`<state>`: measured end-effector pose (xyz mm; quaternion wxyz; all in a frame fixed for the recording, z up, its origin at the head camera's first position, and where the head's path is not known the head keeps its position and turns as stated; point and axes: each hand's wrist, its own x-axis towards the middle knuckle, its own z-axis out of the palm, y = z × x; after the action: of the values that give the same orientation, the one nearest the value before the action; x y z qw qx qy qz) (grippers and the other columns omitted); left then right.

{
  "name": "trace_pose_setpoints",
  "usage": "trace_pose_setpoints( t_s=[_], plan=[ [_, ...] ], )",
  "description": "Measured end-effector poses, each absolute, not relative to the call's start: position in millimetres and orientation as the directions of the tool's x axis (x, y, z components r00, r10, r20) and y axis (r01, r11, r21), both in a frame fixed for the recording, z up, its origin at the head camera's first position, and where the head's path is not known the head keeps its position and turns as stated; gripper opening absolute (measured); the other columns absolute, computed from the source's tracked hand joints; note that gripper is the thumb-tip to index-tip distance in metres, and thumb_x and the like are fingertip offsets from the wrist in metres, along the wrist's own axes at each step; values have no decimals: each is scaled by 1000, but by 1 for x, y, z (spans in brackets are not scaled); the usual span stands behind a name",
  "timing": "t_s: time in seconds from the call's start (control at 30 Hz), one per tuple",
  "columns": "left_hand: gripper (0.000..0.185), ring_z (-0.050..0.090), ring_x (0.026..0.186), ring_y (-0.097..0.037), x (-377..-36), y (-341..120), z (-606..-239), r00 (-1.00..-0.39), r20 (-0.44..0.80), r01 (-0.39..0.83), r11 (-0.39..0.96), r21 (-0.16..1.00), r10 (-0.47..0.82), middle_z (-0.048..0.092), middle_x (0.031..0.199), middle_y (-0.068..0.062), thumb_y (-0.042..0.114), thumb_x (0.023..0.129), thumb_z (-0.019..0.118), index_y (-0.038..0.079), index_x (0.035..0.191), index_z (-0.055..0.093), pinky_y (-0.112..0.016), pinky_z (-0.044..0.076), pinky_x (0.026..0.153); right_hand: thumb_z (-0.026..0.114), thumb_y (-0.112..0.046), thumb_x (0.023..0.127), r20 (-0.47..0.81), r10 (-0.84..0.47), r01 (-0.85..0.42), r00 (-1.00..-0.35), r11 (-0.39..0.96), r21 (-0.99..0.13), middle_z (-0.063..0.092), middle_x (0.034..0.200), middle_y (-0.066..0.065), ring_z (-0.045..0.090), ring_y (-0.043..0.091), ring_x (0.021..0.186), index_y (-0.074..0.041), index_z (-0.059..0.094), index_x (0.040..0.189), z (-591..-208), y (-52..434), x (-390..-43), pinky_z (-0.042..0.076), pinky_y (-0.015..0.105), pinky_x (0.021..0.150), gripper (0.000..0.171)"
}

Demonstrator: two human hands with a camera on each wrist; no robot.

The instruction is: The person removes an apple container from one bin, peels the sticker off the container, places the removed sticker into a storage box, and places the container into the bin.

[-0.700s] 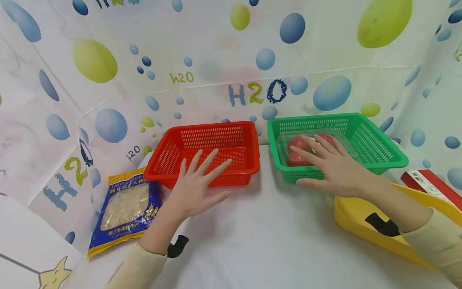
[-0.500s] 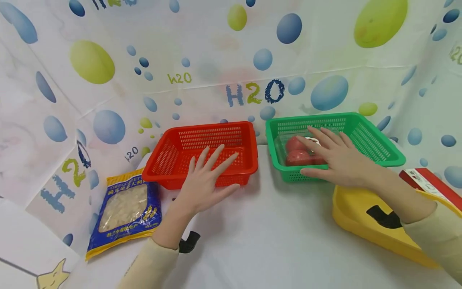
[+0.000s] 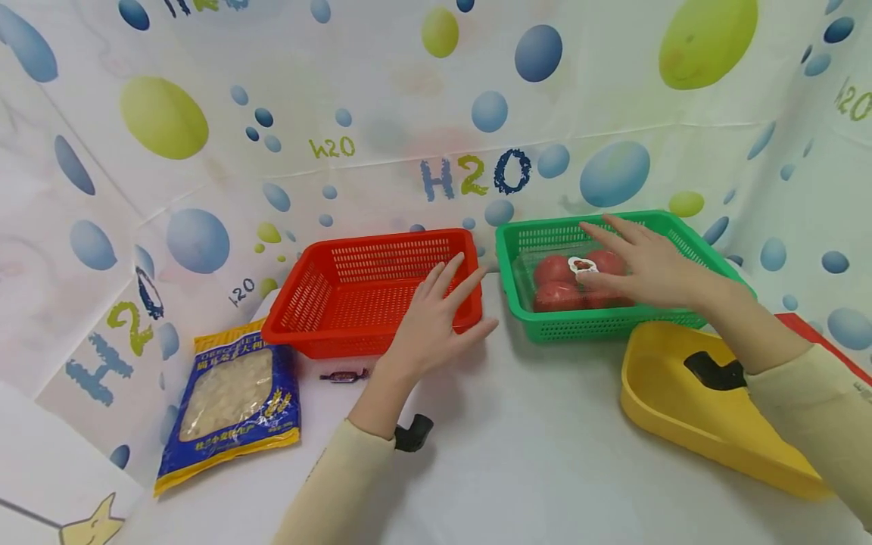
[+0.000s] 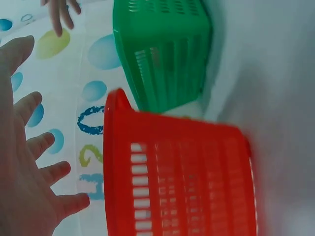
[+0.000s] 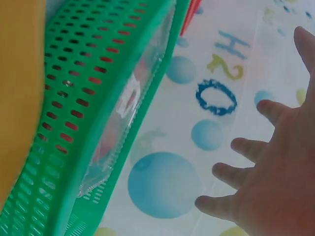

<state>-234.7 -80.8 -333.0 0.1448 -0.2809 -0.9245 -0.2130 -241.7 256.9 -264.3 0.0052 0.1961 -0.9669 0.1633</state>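
A: Hovering over the near right corner of the red basket (image 3: 378,291), the left hand (image 3: 436,322) has its fingers straight and spread, gripping nothing. Whether the fingertips touch the rim cannot be told from the head view. In the left wrist view the palm (image 4: 24,167) sits apart from the basket wall (image 4: 182,182), with the fingers splayed.

B: Confirm the state of the right hand.

A: The right hand (image 3: 647,265) is flat and extended above the green basket (image 3: 681,242), fingers relaxed, holding nothing. Directly under and just left of its fingertips lies a clear plastic pack of tomatoes (image 3: 562,280) with a small white label (image 3: 583,265) on top. The thumb is close to the label; contact cannot be confirmed. In the right wrist view the hand (image 5: 266,182) is spread wide, and the clear pack (image 5: 125,118) shows through the green basket's slotted wall (image 5: 74,98).

B: List the items around each hand.

A: Left of the left hand, past the red basket, a blue and yellow bag of pasta (image 3: 232,401) lies flat on the white table (image 3: 511,454). A small wrapped candy (image 3: 345,375) lies just below the red basket, near the left wrist. A black strap (image 3: 412,433) is at the left wrist. Below the right forearm sits a yellow plastic scoop-shaped tray (image 3: 681,412). Behind the right forearm, a red box edge (image 3: 817,341) is partly visible. The two baskets stand side by side, slightly apart, against the bubble-print backdrop (image 3: 409,113).
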Motion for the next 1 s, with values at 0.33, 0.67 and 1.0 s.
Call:
trace_pose_setpoints(
  t_s=[0.33,0.67,1.0],
  plan=[
    [71,19,150,-20,-241,-40,-335,-825,395,564,610,556,404,18,166,5,58,94,60,40,158,33,-58,42,106,57,-52,99,-30,-366,-305,-930,815,-494,3,164,27,6,52,147,-8,7,163,-260,271,-272,15,77,108,92],
    [68,28,147,-26,-240,-8,-342,-863,397,506,544,670,313,25,165,-3,50,95,62,28,156,42,-58,47,101,49,-62,99,-143,-313,-167,-939,776,-608,-1,167,22,6,50,148,-14,-6,163,-251,281,-292,13,76,109,97],
    [63,32,145,-30,-243,14,-371,-911,359,410,539,735,204,27,164,-7,44,95,63,19,152,48,-51,50,99,45,-60,101,-137,-265,-61,-954,622,-781,-7,165,24,4,50,148,-12,-11,161,-262,300,-316,11,70,114,95]
  ],
)
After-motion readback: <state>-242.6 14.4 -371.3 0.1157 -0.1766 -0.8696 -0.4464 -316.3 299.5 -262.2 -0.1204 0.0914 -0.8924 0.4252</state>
